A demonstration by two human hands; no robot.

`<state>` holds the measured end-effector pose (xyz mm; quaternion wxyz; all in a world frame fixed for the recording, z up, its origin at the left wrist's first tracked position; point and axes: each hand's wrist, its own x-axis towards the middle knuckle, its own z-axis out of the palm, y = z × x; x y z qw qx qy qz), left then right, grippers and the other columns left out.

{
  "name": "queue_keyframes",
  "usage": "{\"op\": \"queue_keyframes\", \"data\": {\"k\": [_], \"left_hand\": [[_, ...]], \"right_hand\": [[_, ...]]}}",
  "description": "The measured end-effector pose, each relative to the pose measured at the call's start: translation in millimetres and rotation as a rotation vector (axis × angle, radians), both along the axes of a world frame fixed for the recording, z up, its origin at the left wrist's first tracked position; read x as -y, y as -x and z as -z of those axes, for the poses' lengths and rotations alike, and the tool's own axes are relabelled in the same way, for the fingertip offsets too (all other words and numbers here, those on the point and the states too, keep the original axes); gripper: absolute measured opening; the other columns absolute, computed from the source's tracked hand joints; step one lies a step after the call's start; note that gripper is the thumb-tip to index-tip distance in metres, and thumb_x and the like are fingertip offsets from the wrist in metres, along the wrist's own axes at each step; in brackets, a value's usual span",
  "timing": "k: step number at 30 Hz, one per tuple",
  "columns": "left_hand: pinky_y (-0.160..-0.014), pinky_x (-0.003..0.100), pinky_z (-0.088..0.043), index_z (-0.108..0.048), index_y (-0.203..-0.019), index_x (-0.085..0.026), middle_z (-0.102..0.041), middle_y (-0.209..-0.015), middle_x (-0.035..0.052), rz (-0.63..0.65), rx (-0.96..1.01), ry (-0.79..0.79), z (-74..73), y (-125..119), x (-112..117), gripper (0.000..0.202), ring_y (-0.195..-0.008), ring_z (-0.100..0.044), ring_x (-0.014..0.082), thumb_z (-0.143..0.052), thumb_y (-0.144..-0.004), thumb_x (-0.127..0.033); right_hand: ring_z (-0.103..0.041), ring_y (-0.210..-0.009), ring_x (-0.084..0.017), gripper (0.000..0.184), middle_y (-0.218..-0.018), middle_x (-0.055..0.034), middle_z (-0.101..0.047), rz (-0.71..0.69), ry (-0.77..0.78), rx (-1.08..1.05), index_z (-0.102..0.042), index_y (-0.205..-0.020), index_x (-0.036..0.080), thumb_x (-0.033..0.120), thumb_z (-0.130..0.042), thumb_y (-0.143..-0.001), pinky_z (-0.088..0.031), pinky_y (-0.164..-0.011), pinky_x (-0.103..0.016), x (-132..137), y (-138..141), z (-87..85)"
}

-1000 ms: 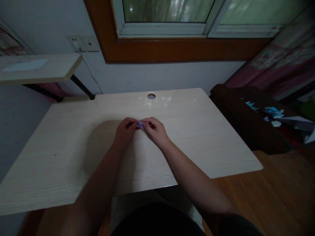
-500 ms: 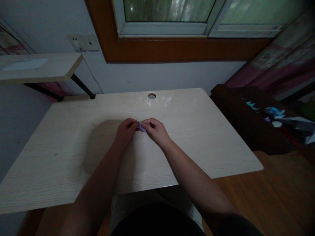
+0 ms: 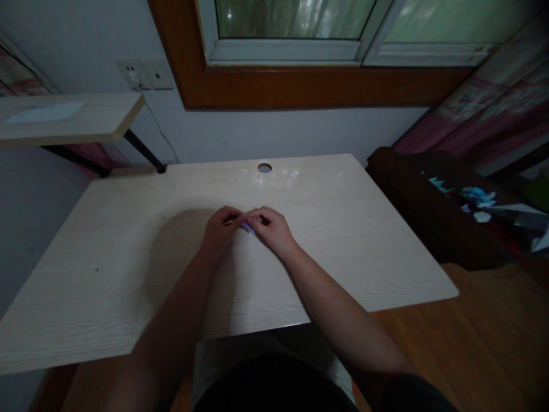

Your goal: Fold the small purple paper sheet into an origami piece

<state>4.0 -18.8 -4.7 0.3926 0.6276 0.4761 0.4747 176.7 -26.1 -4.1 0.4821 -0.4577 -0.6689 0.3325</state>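
A small piece of folded purple paper (image 3: 247, 227) is pinched between my two hands, just above or on the pale wood-grain desk (image 3: 343, 240). My left hand (image 3: 221, 228) is closed on its left side, thumb and fingertips together. From the right, my right hand (image 3: 272, 228) grips it the same way, and the two thumbs nearly meet. Fingers cover most of the paper; only its lower part shows, so its full shape is hidden.
A raised shelf (image 3: 124, 123) on black legs stands at the desk's back left, bearing a pale sheet (image 3: 45, 113). A round cable hole (image 3: 265, 168) lies near the back edge. To the right, dark furniture (image 3: 420, 200) holds crumpled blue paper (image 3: 478, 196).
My left thumb has shifted slightly right, toward the right thumb. Less of the purple paper shows between the hands.
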Motion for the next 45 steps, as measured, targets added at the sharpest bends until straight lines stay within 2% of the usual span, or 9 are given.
{"op": "queue_keyframes", "data": {"k": [12, 20, 29, 37, 45], "left_hand": [[-0.076, 0.031, -0.054, -0.069, -0.082, -0.019, -0.069, -0.08, 0.002, 0.03, 0.067, 0.075, 2.5, 3.2, -2.2, 0.021, -0.076, -0.064, 0.0165, -0.065, -0.081, -0.04], [-0.075, 0.03, -0.053, -0.068, -0.085, -0.019, -0.069, -0.083, 0.0018, 0.044, 0.045, 0.047, 3.5, 0.8, -2.5, 0.021, -0.077, -0.065, 0.0163, -0.071, -0.077, -0.038], [-0.072, 0.028, -0.051, -0.069, -0.08, -0.019, -0.068, -0.077, 0.0008, -0.009, -0.066, 0.027, -3.6, 1.5, -0.4, 0.018, -0.074, -0.063, 0.0163, -0.068, -0.08, -0.038], [-0.077, 0.03, -0.055, -0.068, -0.088, -0.018, -0.069, -0.084, 0.0025, 0.023, 0.047, 0.102, 2.0, 2.4, -1.3, 0.025, -0.078, -0.066, 0.0159, -0.064, -0.083, -0.042], [-0.07, 0.026, -0.055, -0.065, -0.087, -0.017, -0.066, -0.08, 0.0016, 0.065, -0.049, 0.019, 0.8, -0.7, -0.4, 0.018, -0.073, -0.066, 0.014, -0.068, -0.079, -0.033]], "right_hand": [[-0.059, -0.074, -0.016, 0.011, -0.08, -0.0022, -0.063, -0.002, 0.002, 0.002, -0.071, -0.085, 0.021, 0.029, -0.064, -0.085, -0.047, -0.068, -0.028, -0.2, -1.8, -0.4], [-0.059, -0.072, -0.015, 0.009, -0.079, -0.0017, -0.061, -0.009, -0.006, -0.018, -0.07, -0.084, 0.02, 0.024, -0.062, -0.083, -0.047, -0.067, -0.028, 0.9, -1.6, -0.3], [-0.057, -0.071, -0.014, 0.008, -0.078, -0.0009, -0.06, -0.019, -0.021, 0.008, -0.069, -0.083, 0.02, 0.02, -0.061, -0.082, -0.045, -0.065, -0.026, 1.4, -1.2, -2.8], [-0.055, -0.068, -0.013, 0.007, -0.076, 0.0002, -0.059, -0.008, -0.026, -0.009, -0.067, -0.08, 0.019, 0.017, -0.061, -0.079, -0.044, -0.063, -0.025, 0.4, -0.8, -1.9], [-0.057, -0.071, -0.014, 0.006, -0.077, -0.0006, -0.059, -0.014, -0.059, 0.03, -0.068, -0.082, 0.019, 0.02, -0.062, -0.082, -0.045, -0.064, -0.025, 0.6, -2.1, 0.2]]}}
